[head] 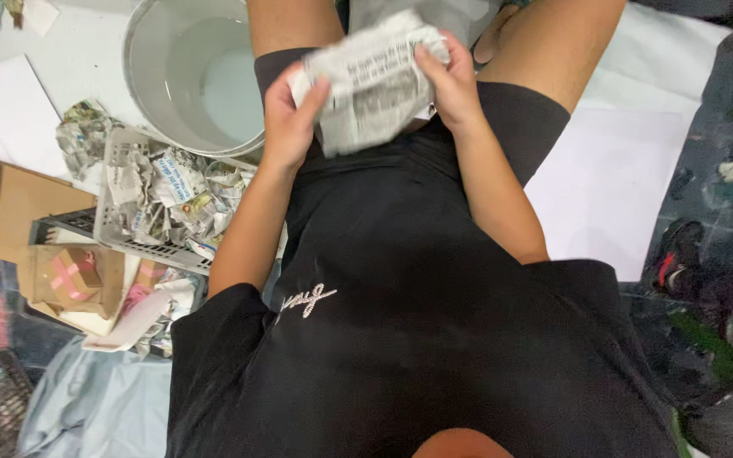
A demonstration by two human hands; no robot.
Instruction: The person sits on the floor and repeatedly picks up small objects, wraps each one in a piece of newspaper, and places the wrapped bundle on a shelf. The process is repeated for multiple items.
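Note:
I sit on the floor and hold a crumpled sheet of newspaper [372, 80] over my lap with both hands. My left hand [288, 110] grips its left edge, fingers curled over the paper. My right hand [450, 80] grips the right edge from above. The paper is bunched and folded between them, in front of my black shirt and shorts.
A large grey bucket [142, 51] with water stands at the upper left. Below it a white plastic basket [116, 233] holds several crumpled newspaper pieces. Cardboard pieces [19, 199] and a small brown box with pink tape [71, 276] lie at left. White sheets [612, 178] cover the floor at right.

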